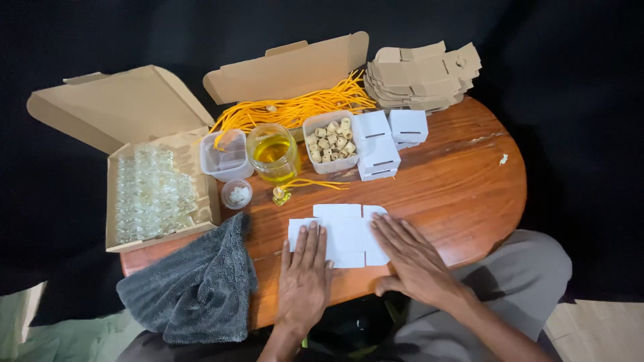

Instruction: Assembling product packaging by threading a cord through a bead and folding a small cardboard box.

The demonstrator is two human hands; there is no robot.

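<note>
A flat white die-cut card blank [345,231] lies on the wooden table [456,181] near its front edge. My left hand [304,275] rests flat, fingers together, pressing on the blank's left part. Spread flat, my right hand [412,258] covers its right part. Neither hand grips anything. Just beyond the blank stands a tiny bottle [281,195] of yellow liquid with an orange string [315,182] attached.
A grey towel [194,285] lies at front left. Behind are a cardboard box of small glass bottles [153,191], a jar of yellow oil [273,153], a tub of corks [331,139], folded white boxes [379,144], orange strings [295,107] and stacked brown cartons [422,74].
</note>
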